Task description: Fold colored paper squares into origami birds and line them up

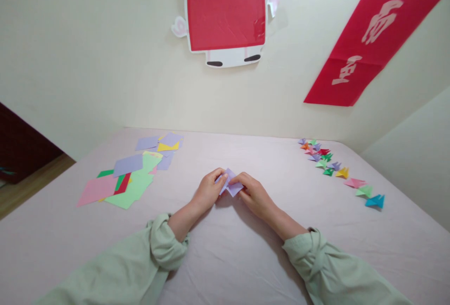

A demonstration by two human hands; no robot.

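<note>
A small piece of purple folded paper (232,189) is held between both hands over the middle of the pale cloth-covered table. My left hand (208,189) pinches its left side, thumb on top. From the right, my right hand (254,193) grips the other side, with its index finger bent over the paper. Creases and a pointed lower edge show on the paper; the parts under my fingers are hidden. Both hands are close together, just above the table surface or resting on it; I cannot tell which.
Loose sheets of coloured paper (131,195) overlap at the left, in purple, green, pink, red and yellow. Along the right runs a row of several small folded paper figures (355,182). The pale table cover (225,267) meets a wall bearing a red banner (351,56) and a cartoon cutout (227,10).
</note>
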